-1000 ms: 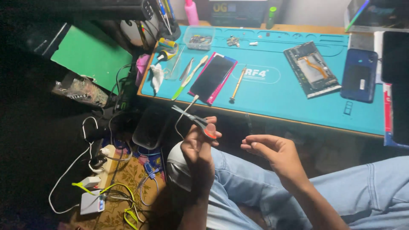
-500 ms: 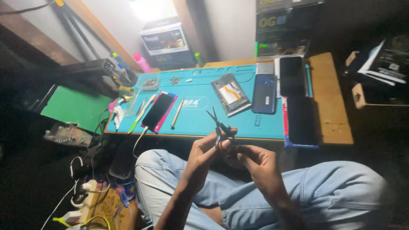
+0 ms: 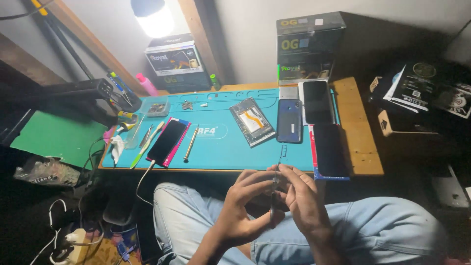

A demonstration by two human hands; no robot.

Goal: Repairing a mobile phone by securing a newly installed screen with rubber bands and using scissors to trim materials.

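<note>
My left hand [image 3: 239,208] and my right hand [image 3: 305,198] meet over my lap, just in front of the table's near edge. Between them stands a thin dark hand tool [image 3: 273,202], upright. The fingers of both hands are closed on it, the right hand's at its upper end. I cannot tell what its tip holds. My legs in light blue jeans [image 3: 373,225] lie under the hands.
A blue work mat [image 3: 221,147] covers the wooden table. On it lie an opened phone [image 3: 252,121], a blue phone [image 3: 289,120], two black phones [image 3: 327,149], a pink-edged phone [image 3: 168,141], a screwdriver [image 3: 190,143] and a small card tray [image 3: 283,151]. Boxes and a lamp [image 3: 153,17] stand behind. Cables lie on the floor at left.
The view has swung from the floor at left up to the whole table. My right hand has closed in on the tool that the left hand held alone.
</note>
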